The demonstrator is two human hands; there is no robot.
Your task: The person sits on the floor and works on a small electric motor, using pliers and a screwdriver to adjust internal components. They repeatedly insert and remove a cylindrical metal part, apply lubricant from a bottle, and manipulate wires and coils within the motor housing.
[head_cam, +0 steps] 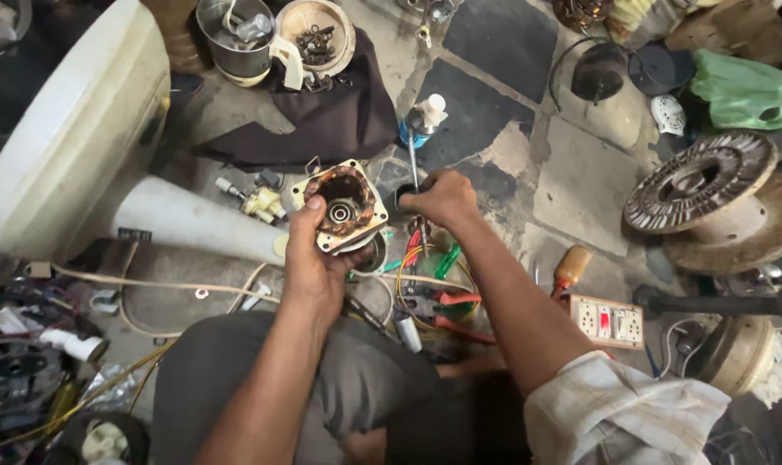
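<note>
The left hand [312, 258] grips a square motor housing [341, 207], fingers wrapped around its near-left edge, thumb on the rim; the housing is held above the floor [571, 181], its open face up. Inside, copper windings and a central bearing show bare, so the cover appears already off. Right of the housing, the right hand [442, 200] is closed around a screwdriver [414, 164]. Pliers [451, 301] lie below the housing.

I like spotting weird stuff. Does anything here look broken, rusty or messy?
Yes. The motor part in the left hand looks rusty brown inside, around its centre bearing. Coloured wires lie tangled on the floor under the right hand, which grips a thin tool. Loose parts are scattered everywhere.
</note>
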